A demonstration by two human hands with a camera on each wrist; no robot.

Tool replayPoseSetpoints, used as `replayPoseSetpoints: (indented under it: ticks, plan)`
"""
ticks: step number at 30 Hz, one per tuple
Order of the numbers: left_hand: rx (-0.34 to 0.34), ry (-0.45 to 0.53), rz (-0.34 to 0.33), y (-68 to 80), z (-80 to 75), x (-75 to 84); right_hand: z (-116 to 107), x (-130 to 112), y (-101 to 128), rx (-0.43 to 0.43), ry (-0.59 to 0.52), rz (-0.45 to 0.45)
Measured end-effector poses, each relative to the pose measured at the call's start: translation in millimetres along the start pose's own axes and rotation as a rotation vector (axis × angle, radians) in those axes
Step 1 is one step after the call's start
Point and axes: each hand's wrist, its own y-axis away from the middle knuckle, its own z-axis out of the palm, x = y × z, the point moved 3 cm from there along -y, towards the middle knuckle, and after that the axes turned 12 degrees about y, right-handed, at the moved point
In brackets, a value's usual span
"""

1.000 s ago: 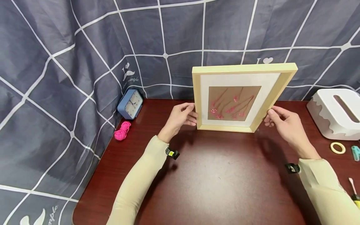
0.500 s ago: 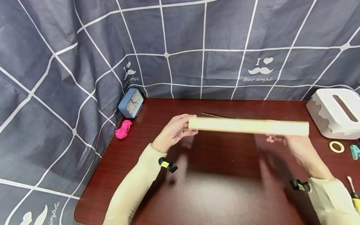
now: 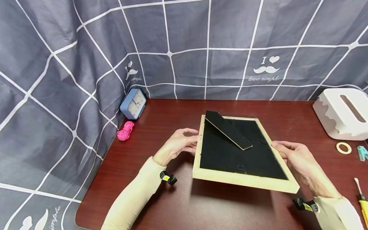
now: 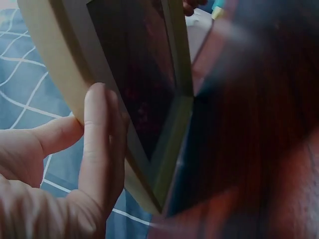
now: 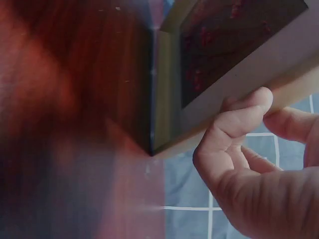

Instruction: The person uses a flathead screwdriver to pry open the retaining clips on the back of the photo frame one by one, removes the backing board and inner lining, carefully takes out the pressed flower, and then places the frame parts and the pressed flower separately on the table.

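Note:
A light wooden picture frame (image 3: pixel 230 179) is tilted over the dark red table, its black back facing up in the head view. A black stand leg (image 3: pixel 227 129) lies slanted across that back. My left hand (image 3: pixel 179 143) pinches the frame's left side between thumb and fingers. On the opposite side, my right hand (image 3: pixel 299 163) grips the edge, thumb on top. Both wrist views look at the underside, where a white mat (image 5: pixel 234 94) surrounds a dark picture with pink flowers (image 5: pixel 204 37). The frame's far edge is at or near the tabletop; the near edge is raised.
A blue alarm clock (image 3: pixel 133 103) and pink yarn (image 3: pixel 125 131) sit at the table's left. To the right are a white tissue box (image 3: pixel 342 115), a cream ring (image 3: pixel 343 148), a teal clip (image 3: pixel 363 153) and a yellow-handled screwdriver (image 3: pixel 363 201). A checked curtain (image 3: pixel 187 70) hangs behind.
The picture frame has tipped forward, away from me, from upright with its picture showing to back side up. Both hands keep hold of its sides and have come lower.

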Motion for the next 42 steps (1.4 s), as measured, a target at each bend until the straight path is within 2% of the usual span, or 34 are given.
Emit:
replayPoseSetpoints:
  ticks: [3, 7, 11, 16, 20, 24, 28, 32, 37, 42]
  plan:
    - [0.015, -0.038, -0.001, -2.1, -0.4, -5.6, -5.4, 16.8, -13.0, 0.076, 0.222, 0.011]
    - [0.046, -0.069, 0.006, -5.4, -2.0, -16.2, -1.6, 9.9, -11.9, 0.125, 0.576, 0.032]
    - [0.061, -0.074, 0.012, -8.4, -3.0, -25.0, -1.6, 10.2, -15.9, 0.093, 0.688, 0.022]
    - [0.073, -0.087, 0.013, -11.9, -3.2, -32.2, 2.0, 13.4, -19.8, 0.100, 0.805, 0.007]
    - [0.099, -0.090, 0.012, -12.3, -3.5, -37.4, 7.4, 15.5, -22.0, 0.119, 0.885, -0.038]
    - [0.145, -0.112, 0.018, -9.7, -1.4, -41.9, 12.2, 18.1, -23.1, 0.134, 0.929, -0.072]
    - [0.183, -0.175, 0.041, -6.8, 4.1, -44.2, 15.1, 20.3, -24.8, 0.155, 0.952, -0.098]
    - [0.215, -0.285, 0.080, -5.7, 10.7, -41.2, 15.7, 20.7, -27.9, 0.172, 0.981, -0.126]
    - [0.238, -0.498, 0.133, -8.0, 13.5, -37.3, 15.6, 19.9, -29.5, 0.181, 1.012, -0.129]
    - [0.282, -0.748, 0.189, -25.5, 4.0, -51.3, 16.6, 18.4, -30.5, 0.194, 1.021, -0.136]
